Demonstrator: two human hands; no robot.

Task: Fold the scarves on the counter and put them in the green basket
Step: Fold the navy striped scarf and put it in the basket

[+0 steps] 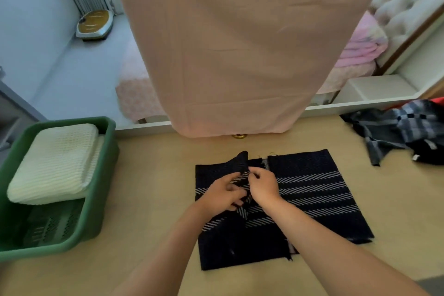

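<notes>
Scarf (312,190) pinched by left hand (222,193); right hand (263,184).

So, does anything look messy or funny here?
The grey checked scarf lies crumpled at the far right of the counter. The dark striped scarf sits skewed: its two halves don't line up along the bottom.

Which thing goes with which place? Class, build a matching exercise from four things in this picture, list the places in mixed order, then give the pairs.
Things
1. dark striped scarf
2. cream knitted scarf
3. grey checked scarf
4. pink cloth

Places
A. hanging over the far edge of the counter
B. crumpled at the right end of the counter
C. folded inside the green basket
D. flat mid-counter, pinched by the left hand and right hand

Pairs: 1-D, 2-C, 3-B, 4-A
</notes>
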